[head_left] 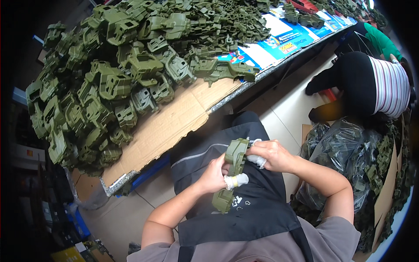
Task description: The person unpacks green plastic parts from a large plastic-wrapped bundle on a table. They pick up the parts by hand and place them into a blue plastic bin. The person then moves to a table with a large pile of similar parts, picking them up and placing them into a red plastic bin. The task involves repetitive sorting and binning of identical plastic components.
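Over my lap I hold a long olive-green plastic toy vehicle body (237,150). My left hand (214,175) is closed round its middle, with the thumb wrapped in white tape or cloth. A wider end of the part hangs below that thumb, near the apron. My right hand (271,155) is closed at the upper end, its wrapped fingertips pressed against the part's right edge. Whatever may sit inside those right fingers is hidden. Small white scraps or marks lie on my dark apron (262,209) beside the part's lower end.
A large heap of similar green plastic parts (109,78) covers the table ahead and left. Bare cardboard (174,118) lines its near edge, with a blue printed sheet (279,41) farther right. At right, a black plastic bag (338,144) stands near more parts; a person (362,83) bends beyond it.
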`<state>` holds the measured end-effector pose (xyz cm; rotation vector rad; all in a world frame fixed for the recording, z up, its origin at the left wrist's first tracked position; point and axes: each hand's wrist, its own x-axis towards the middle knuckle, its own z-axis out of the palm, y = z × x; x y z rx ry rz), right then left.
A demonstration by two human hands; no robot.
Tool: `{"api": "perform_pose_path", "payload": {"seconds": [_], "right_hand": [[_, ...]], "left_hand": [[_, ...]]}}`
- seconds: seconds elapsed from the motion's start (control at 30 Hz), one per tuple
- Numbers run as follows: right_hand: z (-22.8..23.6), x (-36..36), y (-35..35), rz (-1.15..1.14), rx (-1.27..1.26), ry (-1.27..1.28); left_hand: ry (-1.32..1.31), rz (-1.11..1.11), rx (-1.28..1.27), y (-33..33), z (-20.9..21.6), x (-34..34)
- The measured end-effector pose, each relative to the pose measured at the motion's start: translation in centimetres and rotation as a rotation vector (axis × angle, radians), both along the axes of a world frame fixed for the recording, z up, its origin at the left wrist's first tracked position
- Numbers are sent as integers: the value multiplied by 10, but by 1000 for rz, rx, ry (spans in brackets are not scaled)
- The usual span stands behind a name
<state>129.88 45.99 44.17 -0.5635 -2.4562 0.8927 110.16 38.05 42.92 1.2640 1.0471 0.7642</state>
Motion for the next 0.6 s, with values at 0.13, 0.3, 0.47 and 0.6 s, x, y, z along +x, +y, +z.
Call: {"api": "perform_pose_path", "payload": {"seconds": [0.13, 0.3, 0.47, 0.6], "right_hand": [[30, -1, 53, 177, -105, -114], [27, -18, 211, -520, 113, 261], [-7, -75, 250, -984, -42, -131], [-11, -87, 260, -995, -137, -185]], "left_hand": [[-56, 185, 132, 9, -18, 1], [-603, 512, -540, 0, -70, -10], [-659, 578, -700, -18, -85, -13], [-678, 590, -731, -25, -67, -8]]}}
